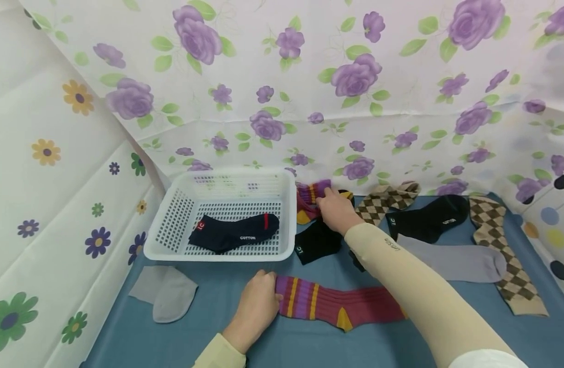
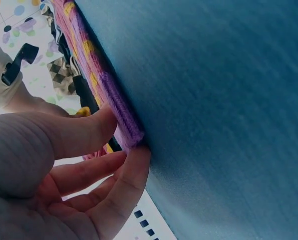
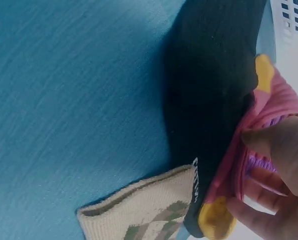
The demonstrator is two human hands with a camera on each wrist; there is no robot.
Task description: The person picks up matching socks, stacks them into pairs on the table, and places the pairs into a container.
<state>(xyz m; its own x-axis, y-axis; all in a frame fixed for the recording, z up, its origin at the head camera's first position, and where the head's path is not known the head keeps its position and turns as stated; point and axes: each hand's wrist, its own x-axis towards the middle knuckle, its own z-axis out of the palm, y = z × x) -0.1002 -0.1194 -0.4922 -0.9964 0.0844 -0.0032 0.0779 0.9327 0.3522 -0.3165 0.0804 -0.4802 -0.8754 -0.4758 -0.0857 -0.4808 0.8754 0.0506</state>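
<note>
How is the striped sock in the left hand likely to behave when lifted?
The sock would probably droop: it looks like soft knit, and the left hand pinches it only at the cuff. It seems light, being thin fabric. Lying flat, it is unlikely to roll.

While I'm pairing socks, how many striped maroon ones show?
2: the flat striped sock in front, pinched by the left hand, and the bunched striped sock in the right hand, beside the basket; others may be hidden.
</note>
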